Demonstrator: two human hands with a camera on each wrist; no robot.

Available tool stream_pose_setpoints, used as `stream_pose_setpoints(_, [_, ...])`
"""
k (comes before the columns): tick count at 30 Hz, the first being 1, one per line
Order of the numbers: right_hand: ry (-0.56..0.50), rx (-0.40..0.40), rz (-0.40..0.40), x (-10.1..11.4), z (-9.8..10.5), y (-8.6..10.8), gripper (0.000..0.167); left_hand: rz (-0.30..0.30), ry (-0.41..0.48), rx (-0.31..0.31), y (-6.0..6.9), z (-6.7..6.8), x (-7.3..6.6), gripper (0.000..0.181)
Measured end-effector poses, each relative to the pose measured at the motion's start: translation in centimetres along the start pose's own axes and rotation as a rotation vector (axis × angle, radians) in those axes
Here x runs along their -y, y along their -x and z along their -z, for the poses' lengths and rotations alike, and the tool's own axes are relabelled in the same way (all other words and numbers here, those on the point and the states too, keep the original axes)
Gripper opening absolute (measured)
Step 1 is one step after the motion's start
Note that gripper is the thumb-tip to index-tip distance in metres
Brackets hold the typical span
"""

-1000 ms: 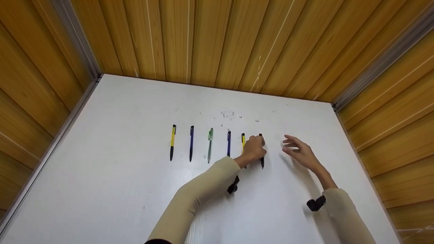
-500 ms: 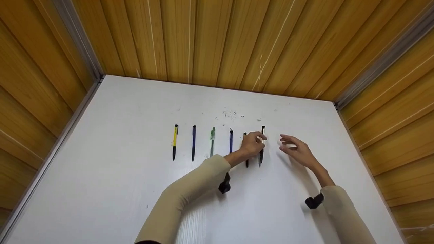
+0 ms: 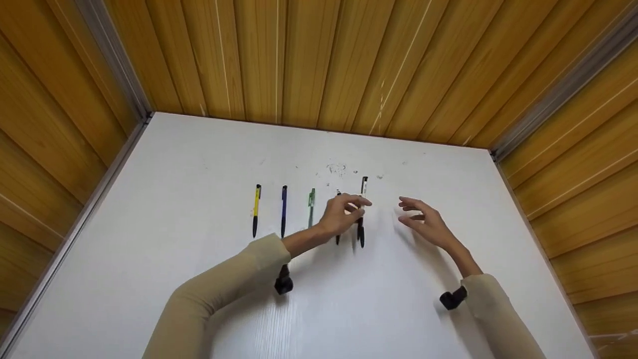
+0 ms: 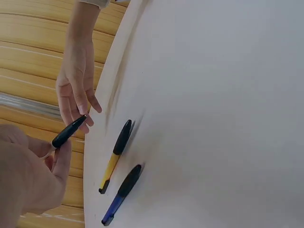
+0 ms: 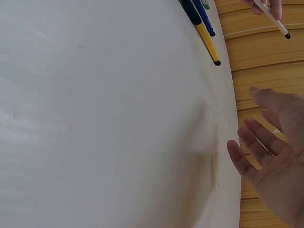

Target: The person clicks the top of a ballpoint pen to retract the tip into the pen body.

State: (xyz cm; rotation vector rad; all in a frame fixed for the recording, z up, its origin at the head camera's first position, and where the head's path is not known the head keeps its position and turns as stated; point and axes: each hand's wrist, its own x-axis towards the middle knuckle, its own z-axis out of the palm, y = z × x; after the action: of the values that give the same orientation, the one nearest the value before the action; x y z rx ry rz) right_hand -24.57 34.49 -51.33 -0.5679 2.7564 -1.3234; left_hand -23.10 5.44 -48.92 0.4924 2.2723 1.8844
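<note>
My left hand point(image 3: 341, 214) pinches a white pen point(image 3: 364, 188) with a dark grip between thumb and fingers, holding it above the table. The pen's dark tip end point(image 4: 69, 131) points toward my right hand in the left wrist view. Under it on the table lies a yellow pen point(image 4: 111, 166) with a black grip, mostly hidden in the head view. A blue pen point(image 4: 115, 205) lies beside that one, partly covered by my left hand in the head view. To the right, my right hand point(image 3: 423, 222) hovers with loosely bent, spread fingers, holding nothing.
Further left lie a green pen point(image 3: 311, 202), another blue pen point(image 3: 284, 207) and another yellow pen point(image 3: 257, 207), roughly parallel. The white table point(image 3: 149, 279) carries dark marks near its back. Wood-patterned panels point(image 3: 309, 60) enclose the back and sides.
My left hand has raised the white pen off the table from the right end of the row and carried it left. My right hand has shifted slightly left.
</note>
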Motion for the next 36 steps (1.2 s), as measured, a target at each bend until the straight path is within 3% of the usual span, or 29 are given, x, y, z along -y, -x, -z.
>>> stream_pose_setpoints(7, [0.014,0.053,0.048,2.2,-1.6,-1.0,0.056,-0.009,0.020,-0.006,3.4,6.7,0.6,0.032])
stream_pose_setpoints(11, [0.009,0.080,0.069,3.5,-2.5,-2.0,0.057,0.015,0.015,-0.029,4.0,9.6,0.8,0.038])
stream_pose_setpoints(14, [-0.009,0.097,0.086,4.9,-3.3,-2.6,0.058,0.017,0.049,-0.031,4.0,10.7,0.8,0.040])
stream_pose_setpoints(18, [-0.013,0.124,0.112,5.7,-4.3,-3.3,0.059,-0.010,0.124,-0.014,3.9,11.0,0.9,0.042])
stream_pose_setpoints(25, [-0.025,0.114,0.159,6.2,-5.7,-4.1,0.064,-0.047,0.166,0.007,3.8,9.7,0.9,0.034])
stream_pose_setpoints(36, [-0.076,0.135,0.216,9.1,-7.9,-5.2,0.108,-0.052,0.173,0.062,3.5,9.1,0.9,0.038])
